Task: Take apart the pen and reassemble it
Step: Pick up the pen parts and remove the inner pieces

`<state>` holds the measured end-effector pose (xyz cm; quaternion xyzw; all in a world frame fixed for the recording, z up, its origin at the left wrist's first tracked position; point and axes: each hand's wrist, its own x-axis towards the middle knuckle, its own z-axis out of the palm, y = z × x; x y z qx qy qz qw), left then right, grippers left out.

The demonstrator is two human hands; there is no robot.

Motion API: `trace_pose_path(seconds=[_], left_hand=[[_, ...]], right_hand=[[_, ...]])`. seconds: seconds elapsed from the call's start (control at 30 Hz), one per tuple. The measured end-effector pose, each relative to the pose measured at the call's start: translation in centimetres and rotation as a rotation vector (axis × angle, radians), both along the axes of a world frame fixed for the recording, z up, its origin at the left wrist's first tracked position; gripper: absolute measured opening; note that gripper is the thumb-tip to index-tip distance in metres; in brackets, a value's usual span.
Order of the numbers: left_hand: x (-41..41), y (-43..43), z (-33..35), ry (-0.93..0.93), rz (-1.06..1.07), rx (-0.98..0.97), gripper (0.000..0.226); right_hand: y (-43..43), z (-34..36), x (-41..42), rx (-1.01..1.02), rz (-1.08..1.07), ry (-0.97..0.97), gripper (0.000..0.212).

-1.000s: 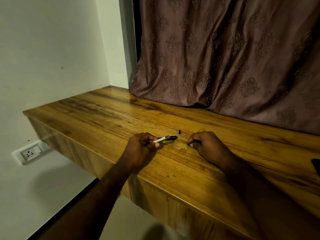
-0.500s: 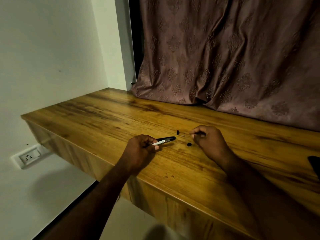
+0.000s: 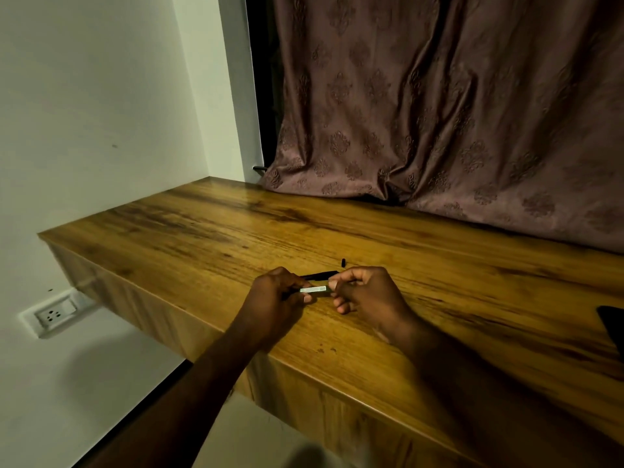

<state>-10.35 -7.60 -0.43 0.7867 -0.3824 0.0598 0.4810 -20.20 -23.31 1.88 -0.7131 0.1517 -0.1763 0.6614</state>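
- My left hand (image 3: 277, 295) pinches the left end of the pale pen barrel (image 3: 315, 289), with thumb and fingertips closed on it.
- My right hand (image 3: 368, 292) meets the barrel's right end. Thumb and forefinger are pressed together there and the other fingers are curled under. I cannot tell whether a small part sits between those fingertips.
- The barrel lies nearly level between my hands, low over the wooden desk (image 3: 202, 238).
- A black pen section (image 3: 319, 274) lies on the wood just behind the barrel at 12 o'clock, its ends partly hidden by my knuckles.
- A small black piece (image 3: 343, 262) sits at 1 o'clock, apart from the black section.
- The desk's front edge runs close by at 6 o'clock, and both my forearms cross it.
- Bare wood stretches toward 9 o'clock as far as the left corner.
- Bare wood also reaches toward 12 o'clock as far as the curtain (image 3: 439, 130), whose hem lies on the back of the desk.
- At 3 o'clock, well apart, a dark object (image 3: 613, 329) is cut off by the frame.
- A wall socket (image 3: 55, 312) sits at 9 o'clock, below the desk's level.
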Motion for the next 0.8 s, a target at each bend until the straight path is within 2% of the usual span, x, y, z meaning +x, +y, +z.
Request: trace_pose_path(seconds=[0.2,0.5,0.8], left_hand=[[-0.7,0.2,0.6,-0.299,0.014,0.069,0.016],[-1.1,-2.4,4.8,-0.653,0.011,0.288,0.024],[-1.0,-2.2,5.1,-0.696,-0.03,0.3,0.024]], right_hand=[[0.1,0.2,0.1,0.016,-0.03,0.017,0.009],[-1.0,0.5,0.1,0.352,-0.036,-0.029,0.007],[-1.3,0.8,-0.2,0.454,0.009,-0.034,0.007]])
